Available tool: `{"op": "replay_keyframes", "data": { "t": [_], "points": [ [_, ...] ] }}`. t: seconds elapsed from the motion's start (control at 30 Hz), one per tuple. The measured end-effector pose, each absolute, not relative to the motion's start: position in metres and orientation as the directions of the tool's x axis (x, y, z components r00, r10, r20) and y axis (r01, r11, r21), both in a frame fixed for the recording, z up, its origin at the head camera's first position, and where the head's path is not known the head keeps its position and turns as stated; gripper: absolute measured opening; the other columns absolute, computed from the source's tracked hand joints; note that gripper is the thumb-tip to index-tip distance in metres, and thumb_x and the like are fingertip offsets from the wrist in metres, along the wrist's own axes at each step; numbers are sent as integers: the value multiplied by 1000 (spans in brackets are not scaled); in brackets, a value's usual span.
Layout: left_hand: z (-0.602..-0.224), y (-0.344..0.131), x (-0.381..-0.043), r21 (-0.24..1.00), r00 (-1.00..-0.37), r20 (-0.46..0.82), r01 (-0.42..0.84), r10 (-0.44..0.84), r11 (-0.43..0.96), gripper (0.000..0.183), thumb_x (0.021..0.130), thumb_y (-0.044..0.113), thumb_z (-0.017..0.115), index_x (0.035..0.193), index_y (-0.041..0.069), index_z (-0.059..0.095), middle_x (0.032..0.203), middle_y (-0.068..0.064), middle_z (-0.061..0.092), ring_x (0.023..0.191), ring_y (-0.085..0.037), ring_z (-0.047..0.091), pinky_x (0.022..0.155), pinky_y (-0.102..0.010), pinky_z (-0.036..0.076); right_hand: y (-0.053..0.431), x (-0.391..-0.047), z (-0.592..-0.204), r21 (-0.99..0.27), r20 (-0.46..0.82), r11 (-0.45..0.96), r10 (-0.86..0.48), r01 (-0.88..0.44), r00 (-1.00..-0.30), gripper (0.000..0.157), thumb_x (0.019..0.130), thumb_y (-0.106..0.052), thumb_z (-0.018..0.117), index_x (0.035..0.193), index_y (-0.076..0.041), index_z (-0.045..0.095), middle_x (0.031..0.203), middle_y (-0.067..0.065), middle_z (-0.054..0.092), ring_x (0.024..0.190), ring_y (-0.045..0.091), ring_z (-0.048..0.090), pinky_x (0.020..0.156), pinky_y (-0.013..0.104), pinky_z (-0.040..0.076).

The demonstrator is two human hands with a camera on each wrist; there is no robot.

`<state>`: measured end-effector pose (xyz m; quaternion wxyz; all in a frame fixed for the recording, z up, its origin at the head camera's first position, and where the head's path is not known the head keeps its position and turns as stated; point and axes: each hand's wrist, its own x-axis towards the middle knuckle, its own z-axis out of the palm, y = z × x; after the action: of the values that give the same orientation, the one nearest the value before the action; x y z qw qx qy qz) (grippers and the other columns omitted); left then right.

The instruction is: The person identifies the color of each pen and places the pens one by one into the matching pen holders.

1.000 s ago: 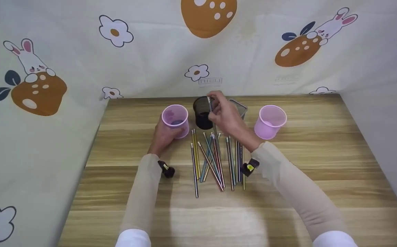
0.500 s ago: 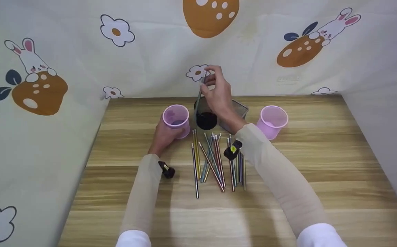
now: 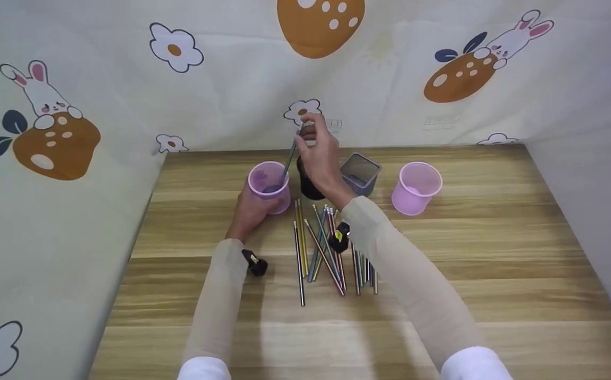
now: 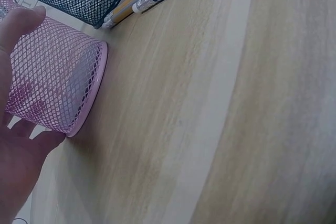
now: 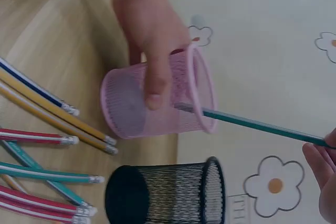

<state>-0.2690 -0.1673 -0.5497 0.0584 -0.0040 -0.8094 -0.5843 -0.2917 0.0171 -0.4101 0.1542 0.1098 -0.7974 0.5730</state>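
Note:
My left hand (image 3: 251, 214) grips a pink mesh pencil cup (image 3: 285, 202) at the left of the group, its thumb across the near side. In the left wrist view, the fingers curl round that cup (image 4: 58, 69), which stands upright on the table. Above it, my right hand (image 3: 322, 158) pinches a green pencil (image 3: 290, 158) near its upper end. The right wrist view has the slanted pencil (image 5: 257, 124) reaching through the cup's rim, its lower end inside. Several striped pencils (image 3: 325, 258) with white erasers lie loosely on the table, below the cups.
A black round mesh cup (image 3: 311, 186) stands just right of the held cup, partly behind my right hand. Farther right are a grey square mesh holder (image 3: 363, 186) and a second pink cup (image 3: 414, 199). A patterned cloth (image 3: 221, 105) rises behind the wooden table (image 3: 495, 237).
My right hand has risen with the green pencil, moved left past the black cup, and lowered the pencil's end into the pink cup. The left hand has kept its place.

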Motion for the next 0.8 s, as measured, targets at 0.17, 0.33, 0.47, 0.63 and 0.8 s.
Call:
{"op": "replay_keyframes", "data": {
  "t": [0.17, 0.33, 0.47, 0.63, 0.8],
  "points": [
    [-550, -166, -269, 948, -994, 99, 80, -48, 308, 96, 69, 10, 89, 150, 4, 37, 143, -21, 53, 133, -34, 50, 117, -43, 37, 16, -288, -429, -858, 352, 386, -40, -340, -935, 28, 95, -6, 65, 122, -9, 57, 103, 11, 71, 97, 20, 69, 86, 28, 58],
    [-550, -167, -271, 950, -992, 119, 102, -39, 296, 98, 68, 10, 89, 150, 4, 36, 143, -20, 52, 134, -33, 50, 118, -43, 36, 15, -288, -440, -836, 362, 419, -67, -355, -930, 23, 96, -7, 65, 118, -8, 57, 102, 11, 73, 96, 20, 71, 87, 29, 59],
    [-550, -168, -271, 952, -993, 113, 100, -27, 290, 98, 69, 10, 90, 151, 4, 35, 144, -20, 52, 134, -34, 49, 118, -44, 36, 15, -288, -446, -834, 341, 432, -87, -344, -936, 22, 96, -7, 65, 116, -8, 58, 102, 11, 74, 96, 21, 71, 87, 30, 59],
    [-551, -169, -270, 953, -994, 102, 87, -37, 289, 99, 68, 10, 90, 151, 5, 36, 143, -20, 53, 133, -34, 50, 117, -44, 37, 15, -288, -450, -827, 331, 449, -96, -338, -939, 21, 95, -7, 65, 116, -7, 59, 104, 11, 73, 97, 21, 71, 88, 30, 58],
    [-551, -169, -271, 951, -994, 102, 86, -39, 296, 99, 68, 10, 90, 151, 5, 36, 143, -20, 53, 133, -34, 50, 117, -45, 37, 18, -290, -453, -816, 344, 459, -104, -351, -933, 28, 94, -4, 65, 121, -4, 60, 111, 12, 65, 101, 22, 69, 90, 27, 57]
  ]
}}
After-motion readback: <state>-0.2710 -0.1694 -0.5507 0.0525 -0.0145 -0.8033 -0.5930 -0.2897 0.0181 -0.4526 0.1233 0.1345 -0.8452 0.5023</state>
